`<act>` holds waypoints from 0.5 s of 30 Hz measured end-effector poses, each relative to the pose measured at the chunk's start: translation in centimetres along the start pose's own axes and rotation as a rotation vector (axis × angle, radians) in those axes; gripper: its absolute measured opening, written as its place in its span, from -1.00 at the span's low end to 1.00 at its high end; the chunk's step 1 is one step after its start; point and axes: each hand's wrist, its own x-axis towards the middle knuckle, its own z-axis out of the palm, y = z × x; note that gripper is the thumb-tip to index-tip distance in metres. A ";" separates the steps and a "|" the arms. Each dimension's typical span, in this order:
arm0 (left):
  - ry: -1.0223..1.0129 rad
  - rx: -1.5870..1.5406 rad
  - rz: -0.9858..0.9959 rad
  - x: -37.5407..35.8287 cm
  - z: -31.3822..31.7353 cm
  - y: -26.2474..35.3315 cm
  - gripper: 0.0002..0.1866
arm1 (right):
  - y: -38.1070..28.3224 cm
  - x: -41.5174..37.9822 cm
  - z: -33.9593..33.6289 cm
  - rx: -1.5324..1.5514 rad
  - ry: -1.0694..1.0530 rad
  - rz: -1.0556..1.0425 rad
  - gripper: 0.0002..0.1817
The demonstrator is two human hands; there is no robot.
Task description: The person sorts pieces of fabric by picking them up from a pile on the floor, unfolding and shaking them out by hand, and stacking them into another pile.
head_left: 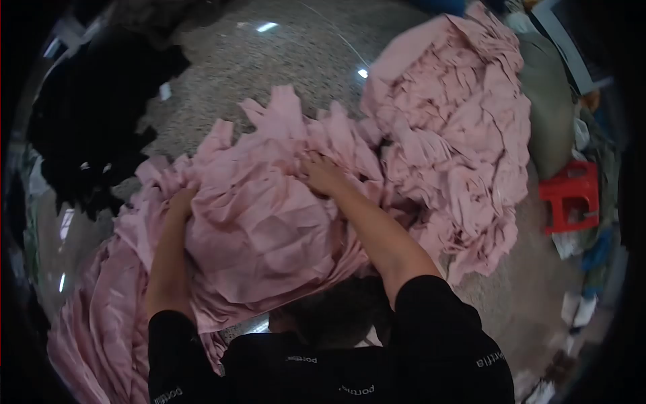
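A large heap of pink fabric [262,236] lies bunched on the floor right in front of my body. My right hand [321,175] rests on the far right part of this heap, its fingers apart over the folds. At the heap's left side, my left hand [182,200] reaches into the cloth, and its fingers are hidden among the folds. Loose ends of the fabric stick out along the far edge, and more of it trails down to the lower left.
A second tall pile of pink fabric [457,135] stands at the right. Black fabric [94,114] lies at the far left on the speckled floor [229,60]. A red plastic stool [572,196] and a grey-green bulging sack [544,101] stand along the right side.
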 end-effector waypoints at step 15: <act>-0.090 0.199 0.117 -4.7 -0.9 6.0 -0.53 | -0.5 -10.4 -2.5 0.076 0.215 -0.078 -0.21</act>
